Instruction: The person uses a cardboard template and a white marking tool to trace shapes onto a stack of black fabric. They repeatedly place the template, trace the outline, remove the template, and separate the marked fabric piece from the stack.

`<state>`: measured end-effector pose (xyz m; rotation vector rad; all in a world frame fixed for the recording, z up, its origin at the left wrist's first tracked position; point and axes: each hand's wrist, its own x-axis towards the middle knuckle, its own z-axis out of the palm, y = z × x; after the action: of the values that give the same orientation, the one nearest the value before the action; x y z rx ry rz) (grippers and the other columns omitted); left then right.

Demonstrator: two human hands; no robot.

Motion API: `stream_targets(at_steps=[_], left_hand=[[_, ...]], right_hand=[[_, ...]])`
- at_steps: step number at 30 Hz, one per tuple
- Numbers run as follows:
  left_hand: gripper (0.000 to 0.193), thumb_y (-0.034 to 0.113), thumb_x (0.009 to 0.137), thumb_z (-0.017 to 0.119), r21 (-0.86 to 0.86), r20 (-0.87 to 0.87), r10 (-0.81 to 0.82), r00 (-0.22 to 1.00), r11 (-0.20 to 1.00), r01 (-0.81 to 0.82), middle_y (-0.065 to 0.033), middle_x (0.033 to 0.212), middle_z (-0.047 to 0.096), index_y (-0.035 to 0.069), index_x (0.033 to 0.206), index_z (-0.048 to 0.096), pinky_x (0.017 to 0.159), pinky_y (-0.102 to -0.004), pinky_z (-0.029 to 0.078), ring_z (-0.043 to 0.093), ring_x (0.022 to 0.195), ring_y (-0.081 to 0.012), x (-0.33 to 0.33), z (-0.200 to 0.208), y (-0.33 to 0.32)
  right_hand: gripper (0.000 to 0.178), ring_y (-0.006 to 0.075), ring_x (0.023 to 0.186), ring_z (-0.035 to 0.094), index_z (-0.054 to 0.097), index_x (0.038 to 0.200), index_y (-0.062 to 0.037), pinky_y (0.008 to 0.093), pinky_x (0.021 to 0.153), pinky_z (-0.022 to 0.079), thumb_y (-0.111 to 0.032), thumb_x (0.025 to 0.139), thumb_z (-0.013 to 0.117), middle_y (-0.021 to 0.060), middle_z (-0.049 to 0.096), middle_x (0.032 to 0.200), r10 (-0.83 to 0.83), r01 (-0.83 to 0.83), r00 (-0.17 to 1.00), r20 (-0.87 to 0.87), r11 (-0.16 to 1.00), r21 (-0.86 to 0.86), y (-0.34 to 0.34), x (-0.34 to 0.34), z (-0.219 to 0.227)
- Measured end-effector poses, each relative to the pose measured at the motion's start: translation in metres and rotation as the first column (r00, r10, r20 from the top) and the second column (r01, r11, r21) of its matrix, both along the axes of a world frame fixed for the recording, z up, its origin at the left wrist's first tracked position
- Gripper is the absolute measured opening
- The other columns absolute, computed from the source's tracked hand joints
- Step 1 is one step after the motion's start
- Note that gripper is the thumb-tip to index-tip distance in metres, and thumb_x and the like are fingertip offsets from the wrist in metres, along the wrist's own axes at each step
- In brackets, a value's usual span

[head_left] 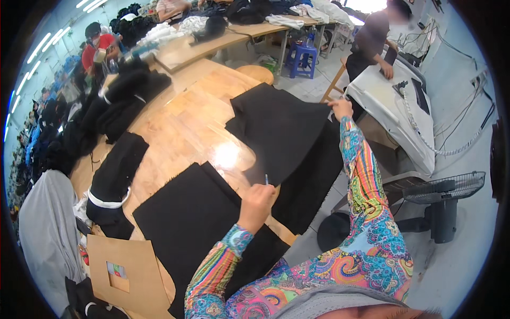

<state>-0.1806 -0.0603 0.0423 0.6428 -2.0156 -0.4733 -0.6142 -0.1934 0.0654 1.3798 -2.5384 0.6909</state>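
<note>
Where your scene begins at the left, a grey cloth [48, 228] hangs over something beside the desk [196, 117]. Just right of it, at the near end, you have a brown card sheet [127, 252] with a rectangular window cut through it. Beyond that lies a rolled black bundle [117, 165] bound by a white band, and farther off is a heap of dark fabric [125, 98]. Next comes a flat black piece [178, 212] with frayed edges, on the near part of the desk. To its right, your left hand [256, 206] is curled round a thin stick [266, 179] that pokes up from the fist; you cannot tell whether it also grips cloth. Ahead of it, the black panel [281, 127] spreads over the desk's right side, its far right corner pinched between the fingertips of your right hand [341, 109]. Far beyond stands a blue stool [304, 57]. At the far right, a co-worker [372, 42] leans over a white-covered board [377, 109], and nearer you, a dark fan [445, 191] stands by the wall.
</note>
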Motion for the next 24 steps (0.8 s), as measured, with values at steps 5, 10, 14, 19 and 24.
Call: stream_targets(at_steps=[5, 10, 14, 19, 24], left_hand=[[0.015, -0.004, 0.071, 0.063, 0.098, 0.091, -0.091, 0.992, 0.992, 0.082, -0.0074, 0.072, 0.056, 0.006, 0.081, 0.056, 0.066, -0.0367, 0.048, 0.057, 0.074, -0.0262, -0.027, -0.047, 0.035], [0.015, -0.002, 0.071, 0.063, 0.101, 0.117, -0.194, 0.974, 0.978, 0.182, -0.0067, 0.072, 0.056, 0.007, 0.080, 0.055, 0.066, -0.0353, 0.047, 0.056, 0.073, -0.0249, -0.045, -0.059, 0.061], [0.015, -0.001, 0.071, 0.063, 0.109, 0.097, -0.244, 0.965, 0.966, 0.233, -0.0067, 0.073, 0.056, 0.007, 0.081, 0.055, 0.065, -0.0356, 0.047, 0.056, 0.072, -0.0249, -0.059, -0.065, 0.074], [0.013, 0.001, 0.074, 0.065, 0.172, 0.070, -0.308, 0.949, 0.941, 0.292, -0.0086, 0.075, 0.055, 0.005, 0.082, 0.055, 0.063, -0.0368, 0.048, 0.056, 0.072, -0.0259, -0.054, -0.051, 0.086], [0.015, 0.003, 0.076, 0.068, 0.235, -0.065, -0.189, 0.980, 0.951, 0.199, -0.0119, 0.088, 0.062, 0.003, 0.089, 0.059, 0.066, -0.0360, 0.051, 0.061, 0.076, -0.0276, 0.004, -0.029, 0.083]], right_hand=[[0.019, 0.0295, 0.101, 0.058, 0.076, 0.083, -0.0315, 0.0454, 0.087, 0.048, -0.022, 0.080, 0.060, 0.0038, 0.068, 0.096, -0.133, 0.128, 0.991, 0.030, 0.984, 0.125, 0.049, -0.011, -0.051], [0.019, 0.0306, 0.104, 0.056, 0.076, 0.084, -0.0306, 0.0480, 0.088, 0.047, -0.020, 0.080, 0.061, 0.0027, 0.068, 0.097, -0.211, 0.208, 0.977, 0.017, 0.971, 0.117, 0.083, -0.027, -0.056], [0.021, 0.0301, 0.108, 0.054, 0.076, 0.085, -0.0316, 0.0473, 0.090, 0.046, -0.019, 0.081, 0.060, 0.0020, 0.068, 0.100, -0.295, 0.288, 0.955, 0.037, 0.948, 0.138, 0.088, -0.039, -0.054], [0.025, 0.0292, 0.110, 0.053, 0.074, 0.096, -0.0270, 0.0451, 0.096, 0.041, -0.016, 0.079, 0.059, 0.0058, 0.066, 0.102, -0.302, 0.317, 0.942, -0.146, 0.945, 0.087, 0.063, -0.018, -0.069], [0.025, 0.0306, 0.097, 0.062, 0.072, 0.097, -0.0094, 0.0391, 0.085, 0.049, -0.021, 0.076, 0.066, 0.0142, 0.067, 0.098, 0.377, -0.360, 0.923, 0.076, 0.916, -0.176, 0.012, 0.069, -0.085]])
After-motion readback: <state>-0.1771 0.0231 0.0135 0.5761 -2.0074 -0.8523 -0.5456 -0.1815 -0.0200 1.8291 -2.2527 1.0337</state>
